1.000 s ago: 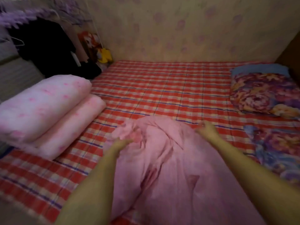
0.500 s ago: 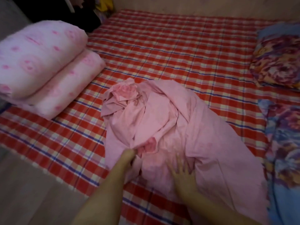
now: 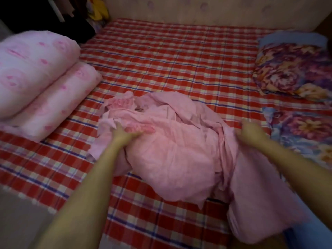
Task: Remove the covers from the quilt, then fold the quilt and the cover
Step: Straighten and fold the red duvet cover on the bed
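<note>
At the left edge of the bed (image 3: 179, 56), which had a red plaid sheet, the quilt (image 3: 36, 78) lay folded in two thick layers, pale pink with darker pink marks. Dark clothes (image 3: 27, 13) showed behind it, in the far left corner. Right of the quilt and apart from it, the cover (image 3: 170, 159) lay in a crumpled pink heap on the near middle of the bed, its right part trailing down toward the near edge. The left hand (image 3: 124, 134) was at the heap's left side, its grip clamped on a fold of the cover, with the thumb lying across the cloth. The right hand (image 3: 251, 131) was at the heap's right side, against the cloth. It was blurred, so I could not tell whether its grip was apart or closed on the cover. Both forearms were bare. Farther right, a floral pillow (image 3: 291, 69) lay near the wall. Nearer than the pillow, a floral blanket (image 3: 305, 137) lay along the bed's right edge, just beside the cover.
</note>
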The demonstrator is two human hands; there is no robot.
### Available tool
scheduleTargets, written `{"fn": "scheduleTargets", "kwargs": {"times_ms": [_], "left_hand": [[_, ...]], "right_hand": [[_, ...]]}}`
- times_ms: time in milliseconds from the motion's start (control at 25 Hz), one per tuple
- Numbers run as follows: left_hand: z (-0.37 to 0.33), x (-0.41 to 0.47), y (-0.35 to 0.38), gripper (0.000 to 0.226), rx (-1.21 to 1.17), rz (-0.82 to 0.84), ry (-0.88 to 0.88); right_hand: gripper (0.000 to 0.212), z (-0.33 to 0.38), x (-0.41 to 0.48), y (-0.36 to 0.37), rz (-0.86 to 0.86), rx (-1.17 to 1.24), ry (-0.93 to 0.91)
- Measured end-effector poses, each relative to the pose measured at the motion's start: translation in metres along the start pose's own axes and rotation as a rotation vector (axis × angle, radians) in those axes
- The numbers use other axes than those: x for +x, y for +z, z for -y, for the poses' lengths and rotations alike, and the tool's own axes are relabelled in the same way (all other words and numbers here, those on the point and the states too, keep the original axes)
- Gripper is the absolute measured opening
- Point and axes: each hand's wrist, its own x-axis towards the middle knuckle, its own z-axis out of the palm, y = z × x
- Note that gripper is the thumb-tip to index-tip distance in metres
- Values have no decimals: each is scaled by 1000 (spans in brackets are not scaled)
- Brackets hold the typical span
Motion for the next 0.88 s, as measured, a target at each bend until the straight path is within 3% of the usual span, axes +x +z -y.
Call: {"fn": "scheduleTargets", "kwargs": {"times_ms": [80,120,160,240,360,440,520,640,760,800,880], "left_hand": [[14,-47,82,137,381,101,-7],[21,-80,121,141,468,152,83],[28,-106,151,142,543,222,200],[40,-140,196,142,650,348,375],[52,-148,222,140,725,376,282],[59,-132,219,135,684,319,138],[60,-124,215,131,576,294,21],[39,-136,232,119,402,410,78],[23,-166,246,123,136,496,380],[24,-171,245,126,177,487,484],[31,-161,241,110,466,230,620]], "right_hand": [[105,26,-40,60,286,110,-120],[119,28,-59,88,349,82,-103],[119,23,-73,108,324,30,-44],[91,4,-98,122,204,-7,112],[44,-15,-108,94,322,197,235],[40,-18,-106,64,430,607,221],[24,-20,-108,26,428,1150,308],[48,-29,-101,-44,292,1593,189],[57,-34,-95,-102,81,1643,34],[55,-35,-91,-114,51,1644,39],[47,-35,-84,-133,54,1656,66]]}}
